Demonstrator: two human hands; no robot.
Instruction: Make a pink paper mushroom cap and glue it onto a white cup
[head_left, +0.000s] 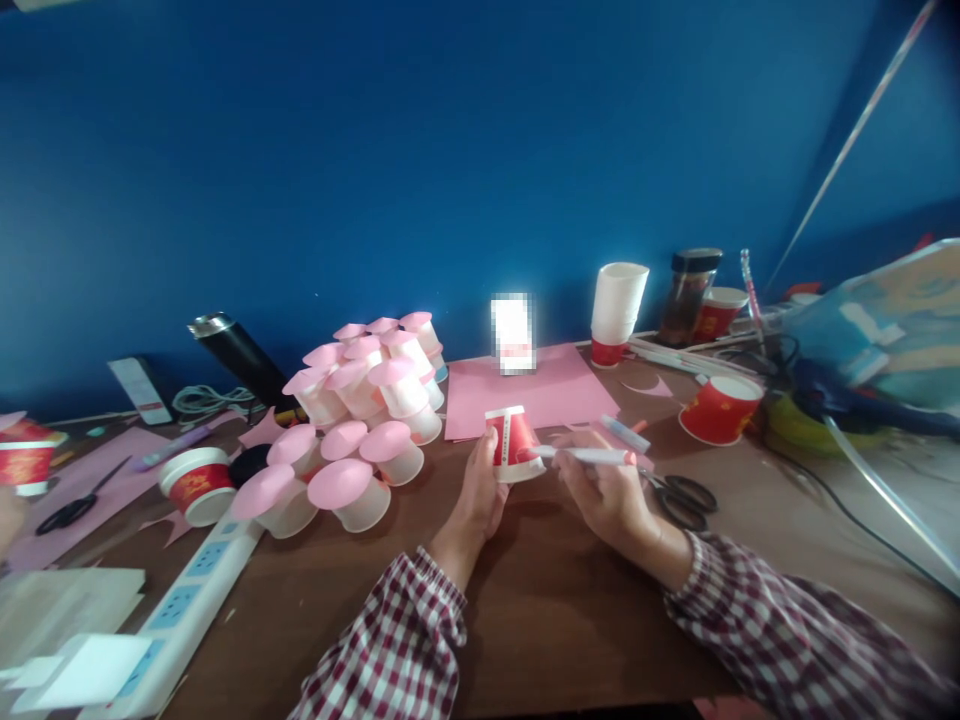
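My left hand [480, 490] is wrapped round a red and white paper cup [514, 445], which it holds upside down just above the table. In my right hand [607, 505] lies a white marker pen [596, 456], pinched between thumb and fingers, its tip pointing left at the cup's side. The tip is right at the cup, but whether it touches cannot be made out. Behind the cup lies a sheet of pink paper [540, 385]. To the left stand several white cups topped with pink paper cones [349, 483].
Black scissors [686, 500] lie beside my right wrist. A stack of white cups [619, 305] and a red cup [721, 410] stand to the right. On the left are a power strip [202, 565], a black flask [240, 355] and another person's hand [9, 515] near a cup.
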